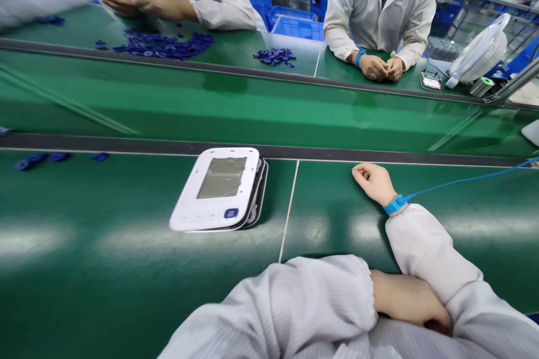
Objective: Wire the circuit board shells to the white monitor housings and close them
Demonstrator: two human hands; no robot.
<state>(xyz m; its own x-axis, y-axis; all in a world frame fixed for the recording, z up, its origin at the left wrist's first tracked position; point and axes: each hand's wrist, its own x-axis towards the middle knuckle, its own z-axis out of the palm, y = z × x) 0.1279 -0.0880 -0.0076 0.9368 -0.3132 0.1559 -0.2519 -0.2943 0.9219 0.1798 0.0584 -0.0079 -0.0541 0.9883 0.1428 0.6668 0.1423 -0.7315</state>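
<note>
So the right hand [374, 181] is just lying on the green table [126, 269], fingers loosely curled in, not gripping anything. There's a blue wrist strap [394, 204] around that wrist with a thin blue cord [467, 180] running off toward the right edge. The left hand [406, 298] is tucked down low against the right forearm's white sleeve [433, 261], arms basically crossed. Its fingers are mostly buried under the sleeve, so I can't really tell whether they're curled or flat, but nothing shows in it.

The nearest thing to either hand is a white device [219, 188] with a grey screen and a small blue button near its front edge. It sits flat on the table, left of the seam line, well apart from the right hand and untouched. Looks like a dark layer under the white top shell along its right side.

Beyond that runs a long green conveyor belt [252, 106]. On the far side, two people in white coats have their hands resting together on the far table, and one wears a blue wristband [359, 56]. Piles of small blue parts [162, 45] lie over there, a smaller heap [274, 56] beside them, and a few more loose blue pieces [37, 159] on my side at far left. A white fan [480, 55] is at the far right.
</note>
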